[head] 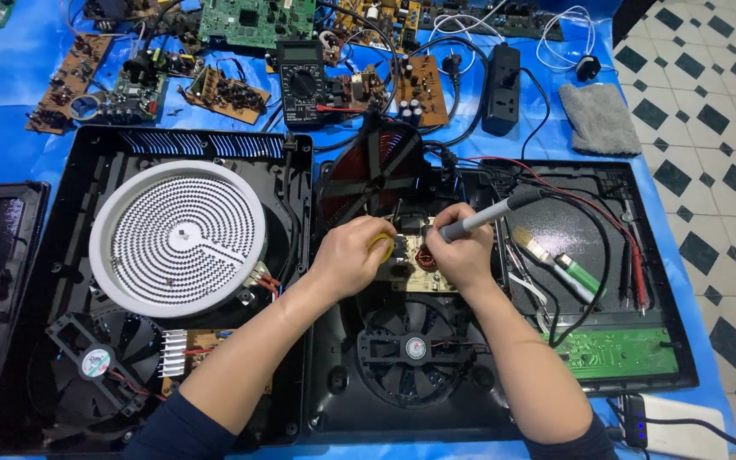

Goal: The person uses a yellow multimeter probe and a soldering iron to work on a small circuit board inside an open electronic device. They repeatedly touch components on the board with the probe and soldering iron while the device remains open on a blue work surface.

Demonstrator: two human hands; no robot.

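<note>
Fingers (449, 223) of the right hand (462, 254) are pressed together around the grey handle of a soldering iron (489, 213), held like a pen with its tip aimed down-left at a small beige circuit board (412, 271). The left hand (349, 254) curls its fingers closed on a small yellow object (380, 245), too hidden to identify, held just beside the iron's tip over the same board. A copper-wound coil (425, 259) sits on the board directly under the right hand.

The board lies inside an opened black cooker housing (334, 400). Behind the hands, a red induction coil disc (371, 175) stands tilted up. Below the board, a black cooling fan (413, 347) is set into the housing. Left of the left forearm lies a round white radiant heating element (178, 238), with a second fan (95, 361) and a finned heatsink (173, 352) beneath it.

To the right of the right hand, a paintbrush (535, 245), a green-tipped tool (579, 274) and a red probe (638, 271) rest on a dark glass panel (572, 223), with a green circuit board (623, 351) at its near edge.

Farther back, on the blue-covered counter (10, 68), lie a black multimeter (302, 83), a black power strip (502, 89), a grey cloth (600, 117) and several loose circuit boards.
</note>
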